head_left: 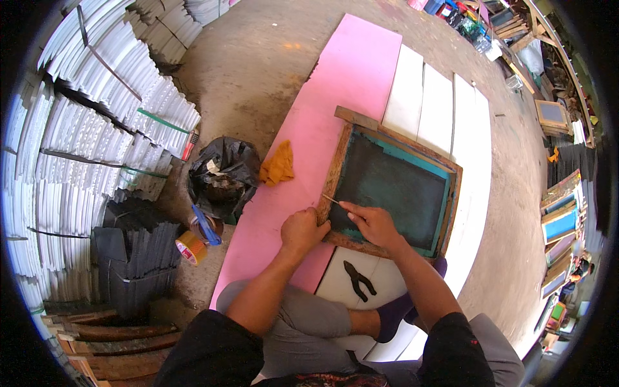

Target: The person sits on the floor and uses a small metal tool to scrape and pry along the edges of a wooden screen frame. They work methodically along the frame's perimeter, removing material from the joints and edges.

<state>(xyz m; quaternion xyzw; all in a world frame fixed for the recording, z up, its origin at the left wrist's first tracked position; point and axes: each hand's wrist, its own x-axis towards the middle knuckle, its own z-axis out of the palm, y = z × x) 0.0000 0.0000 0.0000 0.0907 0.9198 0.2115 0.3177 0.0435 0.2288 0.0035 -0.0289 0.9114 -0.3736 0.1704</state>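
A wooden screen-printing frame (451,213) with dark, teal-edged mesh lies in front of me. Its left rail and near left corner are by my hands. My left hand (303,231) is closed around the left rail close to that corner. Over the mesh, my right hand (371,224) pinches a thin, light-coloured tool (331,200) whose tip meets the inner side of the left rail. Its exact kind is too small to tell. Black-handled pliers (358,281) lie on the white boards just nearer to me than the frame.
Pink sheeting (303,129) and white boards (438,103) lie beneath the frame. An orange cloth (277,164) and a black plastic bag (224,169) are to the left, with tape rolls (191,247) nearby. Strapped white stacks (84,155) rise at the far left; more frames (560,222) stand at the right.
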